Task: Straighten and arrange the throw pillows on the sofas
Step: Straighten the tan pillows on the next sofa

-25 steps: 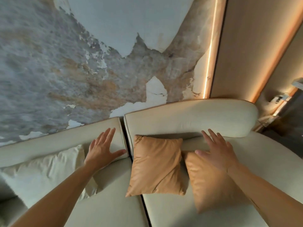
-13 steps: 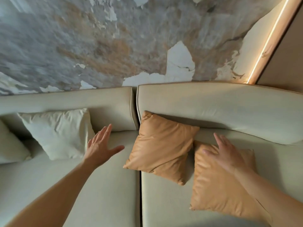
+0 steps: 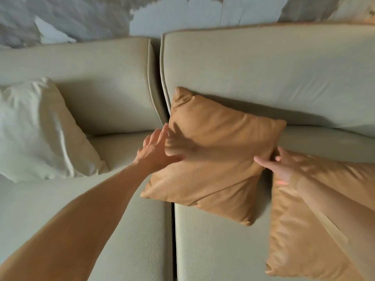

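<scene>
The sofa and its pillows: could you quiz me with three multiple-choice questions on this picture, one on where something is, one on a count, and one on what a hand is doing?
1. Where does the cream pillow sit?
A. On the sofa's left section
B. On the floor
C. On top of a tan pillow

2. How many tan pillows show?
A. One
B. Two
C. Four

3. How is the left hand?
A. Clenched in a fist
B. Gripping the cream pillow
C. Fingers straight, at the tilted tan pillow's left edge

Answers:
1 A: the cream pillow leans against the left backrest.
2 B: the tilted tan pillow and a second tan pillow at the right.
3 C: the left hand is spread flat by that pillow's edge.
</scene>
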The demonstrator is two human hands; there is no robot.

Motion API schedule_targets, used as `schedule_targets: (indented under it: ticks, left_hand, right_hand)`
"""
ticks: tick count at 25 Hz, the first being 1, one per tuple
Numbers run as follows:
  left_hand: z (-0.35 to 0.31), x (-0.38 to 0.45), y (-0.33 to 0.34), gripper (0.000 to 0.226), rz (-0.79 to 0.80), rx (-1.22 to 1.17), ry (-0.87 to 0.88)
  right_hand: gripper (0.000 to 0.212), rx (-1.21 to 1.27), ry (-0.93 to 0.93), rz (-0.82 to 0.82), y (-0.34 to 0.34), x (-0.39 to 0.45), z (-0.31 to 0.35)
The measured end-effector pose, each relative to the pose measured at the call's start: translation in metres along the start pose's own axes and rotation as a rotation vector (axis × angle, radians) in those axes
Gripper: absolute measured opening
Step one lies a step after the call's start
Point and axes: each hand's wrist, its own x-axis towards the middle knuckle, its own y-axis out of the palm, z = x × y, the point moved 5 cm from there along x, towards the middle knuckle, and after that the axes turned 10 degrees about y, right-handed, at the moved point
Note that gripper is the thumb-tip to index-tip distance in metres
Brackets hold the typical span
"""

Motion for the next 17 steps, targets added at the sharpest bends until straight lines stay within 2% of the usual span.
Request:
schedule_targets:
  ticks: [2,5,7,9,13,17]
  left_hand:
    - [0.006,0.021,0.014,0.129,0.012,-0.135,-0.034]
    - [0.011,0.038,0.026,0.136,0.061,-0.319,-0.093]
    - [0.014,0.041,0.026,0.137,0.046,-0.368,-0.109]
    - [0.016,0.039,0.025,0.137,0.024,-0.408,-0.128]
    - [0.009,0.03,0.018,0.134,-0.014,-0.468,-0.146]
    - [0.007,0.016,-0.004,0.141,-0.051,-0.513,-0.154]
  right_hand:
    - [0.112,0.079,0.029,0.051,0.019,0.02,-0.004]
    - [0.117,0.183,0.105,0.08,0.032,0.034,-0.016]
    - [0.124,0.238,0.126,0.15,0.04,0.036,-0.017]
    - [0.122,0.265,0.114,0.182,0.042,0.033,-0.015]
    - [0.115,0.278,0.079,0.16,0.038,0.017,-0.009]
    - [0.096,0.321,0.003,0.107,0.031,-0.006,0.013]
